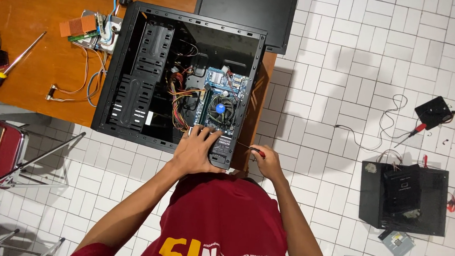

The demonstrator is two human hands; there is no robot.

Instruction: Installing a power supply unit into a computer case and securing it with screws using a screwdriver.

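From the head camera, the open black computer case (pixel 137 71) lay on the wooden table (pixel 40 45) at 11 o'clock. The left hand (pixel 195 151) pressed flat, fingers spread, on its near edge by the motherboard (pixel 219 104). At 3 o'clock of it, the right hand (pixel 267 161) gripped a red-handled screwdriver (pixel 252 150).

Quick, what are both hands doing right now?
Left hand: open, spread flat on the power supply in the computer case.
Right hand: closed around a red-handled screwdriver.
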